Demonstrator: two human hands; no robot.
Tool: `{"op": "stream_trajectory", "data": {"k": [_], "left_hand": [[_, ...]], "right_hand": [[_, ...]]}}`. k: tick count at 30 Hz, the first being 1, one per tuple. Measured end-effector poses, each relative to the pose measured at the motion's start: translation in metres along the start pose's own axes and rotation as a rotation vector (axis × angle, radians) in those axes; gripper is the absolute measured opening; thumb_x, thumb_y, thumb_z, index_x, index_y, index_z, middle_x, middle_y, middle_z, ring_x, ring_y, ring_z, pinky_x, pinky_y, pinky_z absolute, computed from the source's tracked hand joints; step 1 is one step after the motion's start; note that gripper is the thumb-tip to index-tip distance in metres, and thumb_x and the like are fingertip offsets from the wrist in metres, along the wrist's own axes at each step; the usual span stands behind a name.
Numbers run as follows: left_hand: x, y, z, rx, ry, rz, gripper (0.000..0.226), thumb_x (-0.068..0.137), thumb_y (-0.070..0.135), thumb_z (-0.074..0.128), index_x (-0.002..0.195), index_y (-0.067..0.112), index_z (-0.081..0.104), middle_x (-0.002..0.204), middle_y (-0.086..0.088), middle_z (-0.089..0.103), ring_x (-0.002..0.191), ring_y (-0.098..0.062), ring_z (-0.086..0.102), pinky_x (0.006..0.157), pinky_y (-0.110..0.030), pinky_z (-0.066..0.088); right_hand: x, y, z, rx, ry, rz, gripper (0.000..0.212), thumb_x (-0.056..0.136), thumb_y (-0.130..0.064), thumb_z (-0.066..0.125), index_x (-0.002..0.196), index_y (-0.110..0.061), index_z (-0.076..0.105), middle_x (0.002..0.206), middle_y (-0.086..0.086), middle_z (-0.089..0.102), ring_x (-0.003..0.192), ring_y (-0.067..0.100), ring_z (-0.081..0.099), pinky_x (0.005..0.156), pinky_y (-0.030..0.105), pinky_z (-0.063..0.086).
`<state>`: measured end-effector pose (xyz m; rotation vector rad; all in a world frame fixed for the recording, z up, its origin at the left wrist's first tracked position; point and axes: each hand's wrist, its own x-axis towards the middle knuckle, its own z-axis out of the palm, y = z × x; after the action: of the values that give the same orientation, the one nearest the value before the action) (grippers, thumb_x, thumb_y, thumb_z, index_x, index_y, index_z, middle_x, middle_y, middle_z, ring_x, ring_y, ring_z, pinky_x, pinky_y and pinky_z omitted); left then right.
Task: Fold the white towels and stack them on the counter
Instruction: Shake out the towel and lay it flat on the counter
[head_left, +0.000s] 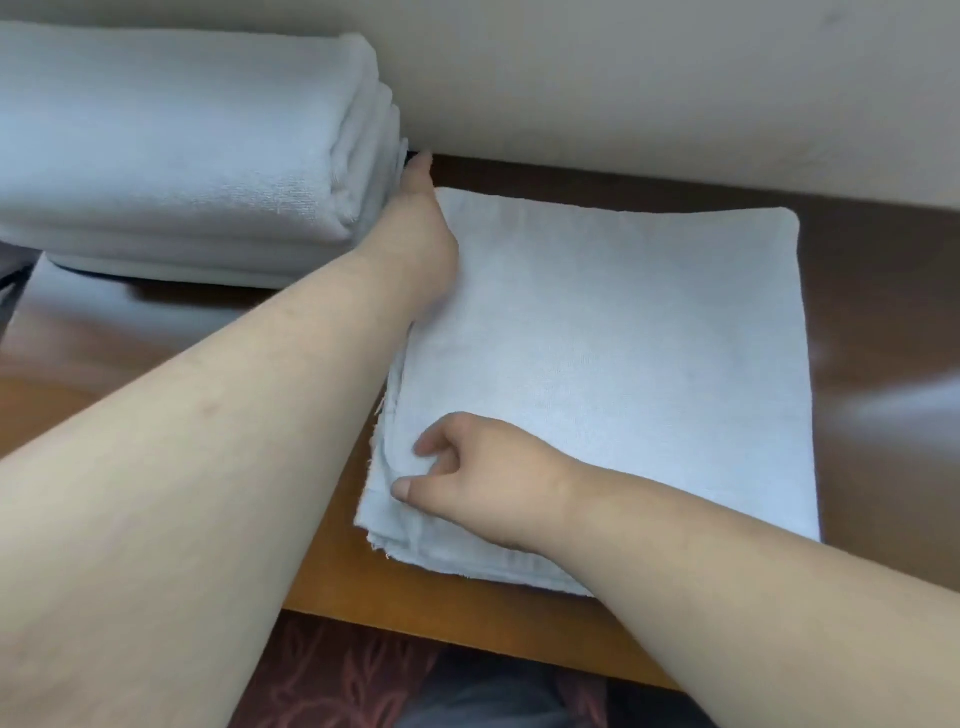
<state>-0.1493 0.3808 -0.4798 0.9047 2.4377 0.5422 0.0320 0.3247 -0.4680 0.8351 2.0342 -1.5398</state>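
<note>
Towel (613, 364) edges are what we are minding from the head camera, the only view we have: the folded white square is lying flat on the wooden counter (883, 312), just right of the stack (182, 156) of folded towels against the wall (623, 78). Our right hand (483, 473) is pinching the near left corner, thumb and forefinger curled on the layered edges. Our left hand (421, 228) is reaching to the far left corner, beside the stack; its fingers are tucked out of sight, so we cannot tell whether they are gripping or merely pressing.

To do this step well, we judge, both corners should be caught through every layer (the frayed edges near the thumb are splaying apart) and moved together, keeping the left edge straight so the fold is not skewing.

Hidden or unclear: the left fingers; the lower towels of the stack, cut off at the frame's left; and the counter's near right part under our right forearm. The dark patterned patch (337, 675) below the counter is too blurred to name.
</note>
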Motion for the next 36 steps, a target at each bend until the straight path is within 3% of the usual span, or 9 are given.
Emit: {"op": "stream_trajectory", "data": {"k": [3,6,8,12,16,22,26,31,36], "left_hand": [[-0.016,0.003,0.008,0.159,0.185,0.072,0.081,0.092,0.009,0.054,0.155,0.021,0.005,0.158,-0.007,0.02,0.14,-0.024,0.029,0.108,-0.031,0.029],[-0.069,0.006,0.031,0.169,0.193,0.254,0.071,0.088,0.008,0.055,0.151,0.022,0.026,0.153,-0.007,0.027,0.135,-0.03,0.03,0.107,-0.036,0.029],[-0.106,0.006,0.052,0.223,0.107,0.235,0.06,0.093,0.023,0.051,0.15,0.026,0.03,0.148,-0.005,0.033,0.129,-0.03,0.033,0.103,-0.04,0.029],[-0.137,0.015,0.093,0.45,-0.024,0.196,0.063,0.099,0.041,0.028,0.155,0.025,0.003,0.162,-0.007,0.004,0.146,-0.028,0.005,0.114,-0.047,0.007],[-0.119,0.031,0.094,0.548,-0.133,0.259,0.068,0.096,0.027,0.03,0.154,0.029,-0.005,0.163,-0.003,-0.011,0.148,-0.028,-0.009,0.116,-0.054,-0.004],[-0.114,0.123,0.125,0.651,-0.209,0.247,0.086,0.082,0.019,0.054,0.149,0.048,0.009,0.153,-0.01,0.006,0.13,-0.034,0.02,0.098,-0.042,0.03],[-0.12,0.139,0.154,0.532,-0.259,0.431,0.069,0.092,0.021,0.039,0.152,0.04,0.011,0.162,-0.008,-0.004,0.146,-0.033,0.0,0.118,-0.044,0.009],[-0.119,0.114,0.161,0.424,-0.18,0.619,0.062,0.093,0.026,0.03,0.153,0.036,0.016,0.163,-0.003,-0.001,0.149,-0.025,-0.007,0.118,-0.042,-0.006],[-0.106,0.103,0.15,0.446,-0.188,0.77,0.062,0.091,0.033,0.027,0.152,0.034,0.021,0.163,-0.001,0.007,0.149,-0.024,0.0,0.116,-0.036,-0.006]], "right_hand": [[-0.008,0.0,-0.035,0.004,-0.109,-0.037,0.042,0.079,-0.043,0.054,0.121,-0.043,0.059,0.11,-0.022,0.066,0.094,0.004,0.066,0.078,0.023,0.056],[0.001,0.018,-0.096,0.069,0.324,-0.079,0.033,0.073,-0.027,0.047,0.096,-0.034,0.07,0.094,-0.016,0.073,0.08,0.006,0.07,0.071,0.03,0.058],[0.012,0.041,-0.135,-0.289,0.656,-0.189,0.036,0.086,-0.017,0.048,0.113,-0.03,0.068,0.117,-0.01,0.069,0.107,0.012,0.064,0.089,0.029,0.048],[0.026,0.099,-0.162,-0.863,0.515,-0.216,0.049,0.103,-0.029,0.033,0.151,-0.026,0.035,0.161,0.002,0.025,0.149,0.025,0.016,0.121,0.045,0.01],[0.015,0.128,-0.162,-0.788,0.593,-0.118,0.052,0.102,-0.037,0.023,0.154,-0.031,0.022,0.164,0.0,0.015,0.15,0.025,0.007,0.118,0.051,0.004],[-0.054,0.173,-0.13,-0.334,0.815,0.322,0.058,0.102,-0.039,0.027,0.156,-0.032,0.008,0.165,-0.003,-0.005,0.15,0.02,-0.011,0.118,0.049,-0.008],[-0.091,0.178,-0.115,-0.051,0.813,0.469,0.069,0.099,-0.034,0.041,0.157,-0.025,0.003,0.164,-0.002,-0.012,0.149,0.019,-0.015,0.12,0.045,-0.006],[-0.107,0.168,-0.096,0.03,0.744,0.342,0.071,0.096,-0.035,0.045,0.156,-0.029,0.008,0.164,-0.008,-0.01,0.149,0.012,-0.01,0.118,0.041,0.007],[-0.085,0.173,-0.132,-0.388,0.793,-0.008,0.057,0.1,-0.033,0.04,0.154,-0.025,0.024,0.165,-0.002,0.007,0.151,0.015,0.0,0.119,0.042,0.007]]}}
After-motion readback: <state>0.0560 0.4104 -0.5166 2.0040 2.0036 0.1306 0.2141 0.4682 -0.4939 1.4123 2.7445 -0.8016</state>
